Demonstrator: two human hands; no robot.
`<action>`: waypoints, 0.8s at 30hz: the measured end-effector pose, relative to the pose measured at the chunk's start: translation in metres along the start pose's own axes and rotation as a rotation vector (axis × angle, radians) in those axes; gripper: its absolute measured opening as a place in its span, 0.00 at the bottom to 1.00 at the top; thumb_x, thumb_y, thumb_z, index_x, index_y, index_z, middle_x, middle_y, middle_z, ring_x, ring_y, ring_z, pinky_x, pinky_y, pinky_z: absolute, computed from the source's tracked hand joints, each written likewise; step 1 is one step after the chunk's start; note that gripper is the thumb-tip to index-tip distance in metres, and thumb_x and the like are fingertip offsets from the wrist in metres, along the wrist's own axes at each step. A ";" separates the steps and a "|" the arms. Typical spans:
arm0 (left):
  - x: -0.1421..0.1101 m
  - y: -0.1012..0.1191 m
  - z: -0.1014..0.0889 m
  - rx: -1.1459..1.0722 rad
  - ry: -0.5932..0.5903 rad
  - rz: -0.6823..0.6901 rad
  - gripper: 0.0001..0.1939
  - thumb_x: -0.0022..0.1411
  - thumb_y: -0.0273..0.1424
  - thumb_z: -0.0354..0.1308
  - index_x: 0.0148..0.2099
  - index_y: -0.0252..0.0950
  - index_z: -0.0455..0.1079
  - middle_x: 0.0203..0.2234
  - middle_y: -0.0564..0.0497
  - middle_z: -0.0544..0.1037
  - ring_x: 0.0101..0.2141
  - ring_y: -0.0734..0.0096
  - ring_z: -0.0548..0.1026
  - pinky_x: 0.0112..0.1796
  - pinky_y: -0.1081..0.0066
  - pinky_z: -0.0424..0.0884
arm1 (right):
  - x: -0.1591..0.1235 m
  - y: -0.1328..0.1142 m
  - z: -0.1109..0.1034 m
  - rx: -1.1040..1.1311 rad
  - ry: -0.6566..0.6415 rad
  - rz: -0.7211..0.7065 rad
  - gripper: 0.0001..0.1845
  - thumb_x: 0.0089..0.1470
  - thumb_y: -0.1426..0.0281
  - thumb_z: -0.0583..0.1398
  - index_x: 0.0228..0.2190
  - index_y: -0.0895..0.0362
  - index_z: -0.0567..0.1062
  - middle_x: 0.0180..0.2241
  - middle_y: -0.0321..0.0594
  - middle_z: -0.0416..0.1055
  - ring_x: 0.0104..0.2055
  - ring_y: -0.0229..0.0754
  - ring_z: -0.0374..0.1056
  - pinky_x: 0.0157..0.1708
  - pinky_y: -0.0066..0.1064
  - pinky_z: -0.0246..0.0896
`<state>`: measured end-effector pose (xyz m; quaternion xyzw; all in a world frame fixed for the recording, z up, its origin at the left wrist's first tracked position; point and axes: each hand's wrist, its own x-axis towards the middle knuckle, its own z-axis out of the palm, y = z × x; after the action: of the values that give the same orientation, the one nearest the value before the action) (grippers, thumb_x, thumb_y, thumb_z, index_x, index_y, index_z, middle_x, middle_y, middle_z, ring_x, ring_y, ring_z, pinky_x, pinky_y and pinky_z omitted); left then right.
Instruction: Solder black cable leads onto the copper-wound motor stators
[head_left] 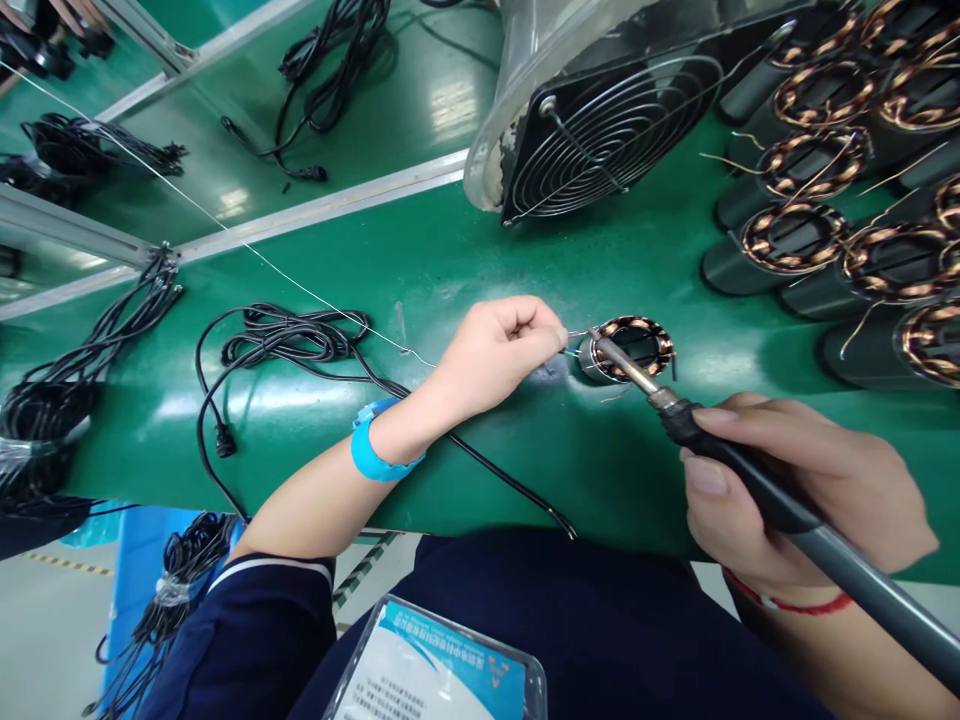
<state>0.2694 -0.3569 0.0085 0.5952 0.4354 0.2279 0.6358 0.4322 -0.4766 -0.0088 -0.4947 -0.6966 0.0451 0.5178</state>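
Observation:
My right hand [810,490] is wrapped round the dark handle of a soldering iron [739,468]. The iron's tip reaches the near left rim of a motor stator [609,372], a dark cylinder with copper windings standing on the green bench. Just left of the stator, my left hand [506,345] is closed in a pinch on thin wires [572,352], one of them bluish, which run to the stator's rim. The fingers hide the wires' other ends. A blue strap [371,450] circles my left wrist. A thin pale strand [300,290] passes behind that wrist.
Several more stators [795,240] stand at the right. A fan with a wire guard [615,135] sits behind the work. A coiled black cable [292,335] lies left, its stripped end [562,522] near the bench's front edge. Bundled cables [45,400] lie far left.

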 end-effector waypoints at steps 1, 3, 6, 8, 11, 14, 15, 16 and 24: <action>0.000 0.000 0.000 0.002 0.002 0.001 0.09 0.53 0.21 0.55 0.22 0.33 0.64 0.16 0.58 0.63 0.20 0.84 0.59 0.23 0.77 0.56 | -0.001 0.000 0.000 0.003 0.003 0.006 0.14 0.55 0.73 0.59 0.45 0.55 0.74 0.21 0.34 0.66 0.20 0.36 0.63 0.16 0.28 0.59; 0.000 -0.001 0.000 0.001 0.003 0.007 0.09 0.53 0.22 0.55 0.22 0.33 0.64 0.16 0.58 0.63 0.20 0.83 0.59 0.23 0.77 0.56 | -0.003 0.002 0.001 0.007 0.035 0.022 0.16 0.54 0.73 0.60 0.46 0.55 0.74 0.23 0.36 0.69 0.22 0.37 0.65 0.19 0.29 0.62; 0.000 -0.002 0.000 -0.006 0.000 0.024 0.08 0.53 0.22 0.55 0.22 0.33 0.64 0.16 0.58 0.64 0.20 0.83 0.59 0.24 0.77 0.56 | -0.009 0.005 0.004 -0.016 0.069 0.042 0.22 0.53 0.74 0.63 0.51 0.54 0.73 0.27 0.39 0.73 0.25 0.38 0.67 0.22 0.30 0.65; 0.000 -0.002 0.000 -0.005 0.004 0.025 0.08 0.53 0.22 0.55 0.22 0.33 0.64 0.17 0.58 0.64 0.20 0.83 0.59 0.24 0.77 0.56 | -0.012 0.006 0.004 -0.058 0.068 0.060 0.27 0.52 0.74 0.65 0.54 0.52 0.71 0.30 0.39 0.75 0.27 0.39 0.69 0.24 0.31 0.66; 0.000 -0.001 0.000 0.002 0.010 0.018 0.07 0.53 0.23 0.55 0.23 0.33 0.65 0.17 0.58 0.64 0.21 0.83 0.59 0.24 0.77 0.56 | -0.009 0.001 0.001 -0.075 0.039 0.108 0.30 0.53 0.74 0.65 0.57 0.49 0.68 0.40 0.39 0.77 0.34 0.41 0.74 0.31 0.32 0.71; -0.001 0.000 0.000 -0.001 0.005 0.025 0.07 0.52 0.24 0.56 0.23 0.33 0.65 0.17 0.58 0.65 0.21 0.83 0.60 0.24 0.77 0.56 | 0.004 -0.011 -0.004 -0.056 -0.017 0.186 0.28 0.57 0.72 0.62 0.58 0.49 0.67 0.40 0.34 0.77 0.37 0.40 0.75 0.42 0.32 0.72; -0.001 0.000 0.000 -0.003 0.001 0.028 0.07 0.52 0.24 0.56 0.23 0.33 0.65 0.17 0.58 0.65 0.21 0.83 0.60 0.24 0.77 0.56 | 0.010 -0.014 -0.006 -0.070 -0.038 0.209 0.26 0.58 0.71 0.62 0.58 0.49 0.67 0.39 0.33 0.77 0.38 0.39 0.75 0.45 0.30 0.71; -0.002 0.000 0.000 -0.005 -0.004 0.032 0.07 0.52 0.24 0.56 0.23 0.33 0.65 0.17 0.58 0.64 0.21 0.83 0.59 0.24 0.77 0.56 | 0.016 -0.017 -0.007 -0.102 -0.063 0.226 0.25 0.59 0.71 0.61 0.57 0.49 0.67 0.38 0.32 0.77 0.39 0.38 0.75 0.46 0.30 0.71; -0.003 -0.001 -0.001 0.030 -0.009 0.078 0.07 0.54 0.25 0.55 0.24 0.33 0.65 0.18 0.58 0.65 0.22 0.82 0.60 0.25 0.77 0.57 | 0.031 -0.004 0.013 -0.160 -0.222 0.286 0.26 0.58 0.71 0.59 0.57 0.49 0.63 0.47 0.39 0.74 0.48 0.47 0.71 0.48 0.45 0.69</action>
<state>0.2667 -0.3590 0.0085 0.6221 0.4122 0.2436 0.6194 0.4204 -0.4500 0.0090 -0.6204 -0.6731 0.1169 0.3852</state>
